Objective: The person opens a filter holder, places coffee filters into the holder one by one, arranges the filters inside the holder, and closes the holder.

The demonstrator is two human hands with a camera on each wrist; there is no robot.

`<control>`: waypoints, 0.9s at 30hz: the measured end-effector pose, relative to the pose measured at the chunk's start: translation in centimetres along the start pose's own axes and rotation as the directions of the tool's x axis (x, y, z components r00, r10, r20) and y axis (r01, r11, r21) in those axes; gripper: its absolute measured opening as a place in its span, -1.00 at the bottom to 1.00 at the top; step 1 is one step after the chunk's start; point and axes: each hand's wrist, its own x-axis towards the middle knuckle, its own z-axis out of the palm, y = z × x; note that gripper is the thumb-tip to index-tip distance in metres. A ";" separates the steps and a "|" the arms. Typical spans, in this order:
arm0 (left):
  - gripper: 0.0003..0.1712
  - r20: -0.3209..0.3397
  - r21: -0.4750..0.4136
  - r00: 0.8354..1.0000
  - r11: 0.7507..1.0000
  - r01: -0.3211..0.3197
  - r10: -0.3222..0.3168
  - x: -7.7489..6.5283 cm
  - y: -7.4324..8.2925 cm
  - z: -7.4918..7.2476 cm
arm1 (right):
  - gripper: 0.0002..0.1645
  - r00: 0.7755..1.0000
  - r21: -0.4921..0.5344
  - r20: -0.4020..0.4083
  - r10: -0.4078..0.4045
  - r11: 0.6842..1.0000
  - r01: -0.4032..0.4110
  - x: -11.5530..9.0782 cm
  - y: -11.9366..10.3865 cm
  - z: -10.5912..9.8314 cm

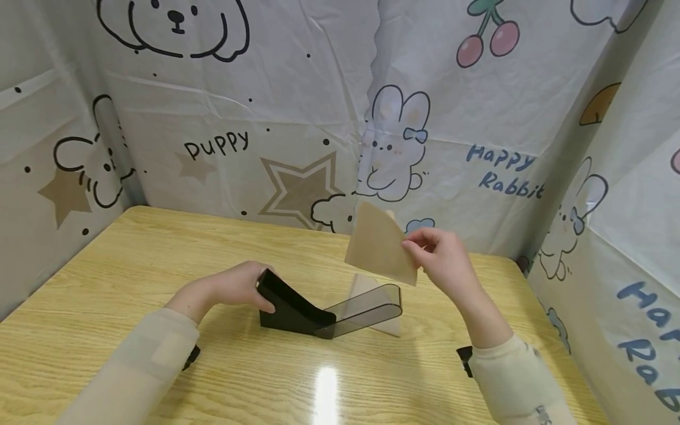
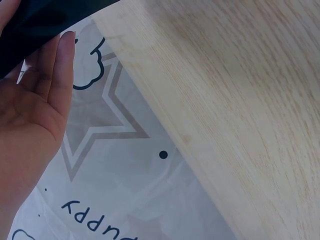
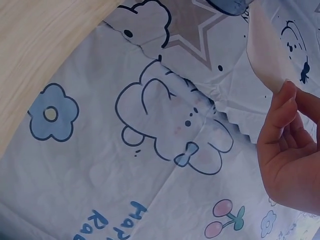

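My left hand (image 1: 247, 288) grips the tall end of a black holder with a see-through smoky front (image 1: 366, 308), thumb on the near side and fingers largely hidden behind. In the left wrist view, the fingers of that hand (image 2: 35, 100) lie against its dark underside (image 2: 45, 25). My right hand (image 1: 441, 257) pinches a tan paper coffee filter (image 1: 377, 245) by its right edge, raised above the clear front. The right wrist view shows the filter (image 3: 267, 50) between thumb and fingertips. Another pale filter (image 1: 390, 326) shows behind and through the clear front.
The holder stands on a light wood-grain table (image 1: 223, 378). Printed white cloth (image 1: 297, 106) hangs along the table's back and both sides. Black wrist straps (image 1: 465, 360) show at the sleeves.
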 end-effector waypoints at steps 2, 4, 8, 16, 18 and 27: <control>-0.63 -0.002 0.006 1.000 1.000 -0.003 0.003 0.0 -0.1 0.0 | -0.82 1.000 0.012 0.001 -0.010 1.000 0.010 0.0 -0.4 0.1; -0.66 -0.002 0.013 1.000 1.000 -0.013 0.013 0.1 -0.2 0.0 | -0.83 1.000 0.023 0.004 -0.022 0.999 0.022 0.1 -0.7 0.3; -0.73 0.012 0.018 0.999 0.999 -0.046 0.046 0.1 -0.4 0.0 | -0.86 0.998 0.047 0.016 -0.054 0.997 0.054 0.1 -1.5 0.8; -0.81 0.021 0.030 0.999 0.999 -0.046 0.045 0.0 -0.4 0.0 | -0.88 0.996 0.043 0.058 -0.070 0.997 0.067 -0.1 -2.8 2.3; -0.83 0.016 0.034 0.999 0.999 -0.042 0.041 0.0 -0.4 0.0 | -0.89 0.995 0.044 0.063 -0.077 0.996 0.074 -0.2 -3.0 2.6; -0.85 -0.010 0.059 1.000 0.998 -0.014 0.014 -0.1 -0.1 0.1 | -0.89 0.991 0.049 0.102 -0.083 0.996 0.078 -0.3 -3.5 3.8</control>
